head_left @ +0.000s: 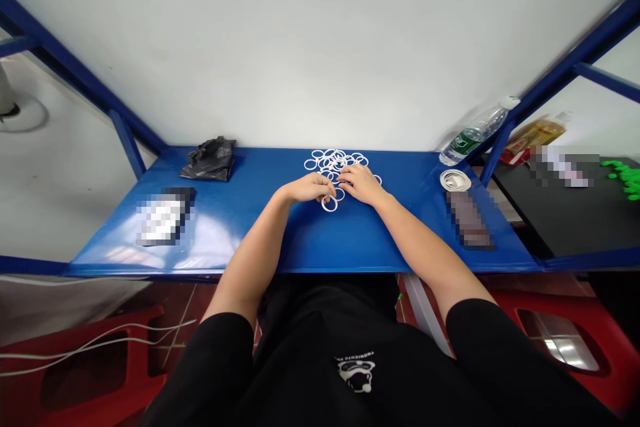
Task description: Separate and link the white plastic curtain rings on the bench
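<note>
Head view, our only one, shows the thin white circular rings, apparently plastic, in a loose heap [336,161] at the far middle of a glossy blue tabletop [350,243], close to the pale wall, with a few strays on the near side between our hands. Our left hand [308,188] has its fingers bent and drawn narrow at the far edge of the nearest white ring [330,211]; we cannot tell whether they pinch it or merely touch it. Our right hand [364,184] lies palm down with fingers slightly fanned, tips at the near side of the heap, and whether they grip anything is hidden from us. To handle these well, we should take one ring at a time by its rim, between thumb and forefinger, and lift the edge before pulling, since overlapping rings may catch and drag their neighbours. We would do best to steady the heap lightly with the right fingertips, because pressing hard could make such light hoops skid. Bare blue surface nearer us gives room to separate them.
</note>
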`<state>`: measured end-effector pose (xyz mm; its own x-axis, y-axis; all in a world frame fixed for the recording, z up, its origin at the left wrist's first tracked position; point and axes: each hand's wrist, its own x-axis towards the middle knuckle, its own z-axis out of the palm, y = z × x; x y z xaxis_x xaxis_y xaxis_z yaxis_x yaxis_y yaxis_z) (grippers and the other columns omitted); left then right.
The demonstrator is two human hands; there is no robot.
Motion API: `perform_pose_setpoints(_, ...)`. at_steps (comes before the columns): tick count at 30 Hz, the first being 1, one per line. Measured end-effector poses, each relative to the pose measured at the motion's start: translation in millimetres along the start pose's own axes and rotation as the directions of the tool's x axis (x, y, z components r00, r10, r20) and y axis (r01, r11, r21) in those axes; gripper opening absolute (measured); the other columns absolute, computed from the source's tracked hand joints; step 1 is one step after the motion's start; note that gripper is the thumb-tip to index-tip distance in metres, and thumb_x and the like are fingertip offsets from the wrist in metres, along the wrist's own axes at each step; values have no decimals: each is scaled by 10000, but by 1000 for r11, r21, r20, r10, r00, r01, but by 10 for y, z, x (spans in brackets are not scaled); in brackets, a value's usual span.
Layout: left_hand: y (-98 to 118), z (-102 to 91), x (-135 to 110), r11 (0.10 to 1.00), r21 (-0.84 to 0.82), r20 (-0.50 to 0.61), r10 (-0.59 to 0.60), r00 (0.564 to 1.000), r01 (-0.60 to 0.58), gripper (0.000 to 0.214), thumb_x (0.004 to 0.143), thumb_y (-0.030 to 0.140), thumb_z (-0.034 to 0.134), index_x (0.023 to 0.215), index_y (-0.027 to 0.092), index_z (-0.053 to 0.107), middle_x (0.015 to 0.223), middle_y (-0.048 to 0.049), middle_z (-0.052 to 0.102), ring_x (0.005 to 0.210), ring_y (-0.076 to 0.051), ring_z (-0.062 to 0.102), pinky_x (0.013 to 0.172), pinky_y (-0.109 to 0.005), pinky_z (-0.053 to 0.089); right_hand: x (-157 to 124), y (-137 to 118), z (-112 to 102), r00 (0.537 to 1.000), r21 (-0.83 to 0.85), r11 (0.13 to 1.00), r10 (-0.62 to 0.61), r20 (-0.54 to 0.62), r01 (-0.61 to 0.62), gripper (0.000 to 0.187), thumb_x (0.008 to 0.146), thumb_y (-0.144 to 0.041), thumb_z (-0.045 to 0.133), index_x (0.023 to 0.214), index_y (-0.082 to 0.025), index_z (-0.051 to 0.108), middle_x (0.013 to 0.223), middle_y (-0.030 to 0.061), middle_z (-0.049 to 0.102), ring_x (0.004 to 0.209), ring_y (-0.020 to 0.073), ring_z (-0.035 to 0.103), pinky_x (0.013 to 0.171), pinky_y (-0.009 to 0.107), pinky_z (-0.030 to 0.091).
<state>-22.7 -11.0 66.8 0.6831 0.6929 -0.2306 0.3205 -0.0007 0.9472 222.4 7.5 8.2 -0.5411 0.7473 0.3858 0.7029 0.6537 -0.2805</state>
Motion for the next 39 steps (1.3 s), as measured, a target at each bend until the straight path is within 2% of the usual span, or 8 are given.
perform_pose_setpoints(4, -68, 51, 69, 997, 60, 51, -54, 997, 51, 153, 786, 218, 667, 842, 159, 796, 766, -53, 761, 690, -158, 700, 618, -243, 556, 4, -19, -20, 997, 66, 998, -1, -71, 6, 221, 1031, -323, 588, 1009, -242, 793, 1200, 107, 764, 1156, 310, 647, 1043, 513, 478)
perform_pose_setpoints(11, -247, 89, 292, 980, 119, -281, 187, 941, -159, 160, 855, 256, 678, 904, 148, 786, 881, -49, 783, 782, -134, 699, 734, -244, 563, -55, -56, -66, 922, 307, 941, 239, -306, -142, 296, 1094, -437, 441, 1149, -249, 663, 1069, 77, 797, 971, 249, 751, 851, 381, 571)
perform_pose_setpoints(19, -222, 161, 237, 1000, 11, -31, 16, 999, -15, 292, 870, 395, 805, 1008, 144, 748, 907, -91, 792, 771, -176, 766, 558, -206, 525, -54, 0, -59, 846, 330, 916, 354, -400, -227, 297, 1040, -477, 538, 1129, -237, 689, 1001, 67, 810, 859, 240, 759, 819, 377, 598)
perform_pose_setpoints(25, -247, 241, 302, 998, 20, -238, 59, 970, -56, 203, 847, 309, 817, 897, 146, 707, 781, -63, 750, 714, -160, 724, 515, -197, 494, -45, 24, -74, 828, 339, 904, 391, -401, -262, 385, 1029, -458, 528, 1270, -225, 716, 1147, 103, 806, 979, 277, 765, 948, 448, 604)
perform_pose_setpoints(28, -261, 206, 295, 992, 60, -180, 119, 976, -110, 213, 822, 335, 826, 850, 146, 730, 747, -50, 745, 671, -137, 687, 551, -212, 498, -56, 6, -86, 818, 343, 900, 402, -411, -269, 428, 1046, -509, 507, 1301, -230, 706, 1076, 92, 814, 948, 278, 774, 935, 446, 607)
perform_pose_setpoints(32, -287, 177, 285, 972, 117, -52, 210, 976, -203, 263, 747, 368, 877, 748, 148, 732, 803, -58, 766, 751, -154, 707, 691, -256, 541, -78, -46, -94, 851, 355, 905, 368, -375, -234, 438, 1056, -575, 492, 1203, -235, 726, 908, 55, 804, 800, 233, 769, 801, 364, 607)
perform_pose_setpoints(35, -340, 199, 332, 969, 101, -227, 241, 943, -224, 349, 705, 389, 916, 808, 157, 677, 736, -12, 708, 638, -118, 623, 616, -240, 477, -84, -90, -96, 890, 359, 911, 323, -320, -201, 437, 1073, -570, 455, 1163, -234, 719, 890, 46, 797, 793, 222, 766, 785, 345, 593)
perform_pose_setpoints(39, -401, 231, 383, 942, 190, -466, 334, 819, -276, 419, 810, 418, 856, 1085, 177, 653, 751, 30, 669, 635, -108, 574, 639, -232, 438, -71, -175, -115, 945, 344, 925, 246, -216, -162, 409, 1083, -518, 447, 1215, -227, 702, 992, 60, 808, 896, 236, 767, 829, 353, 574)
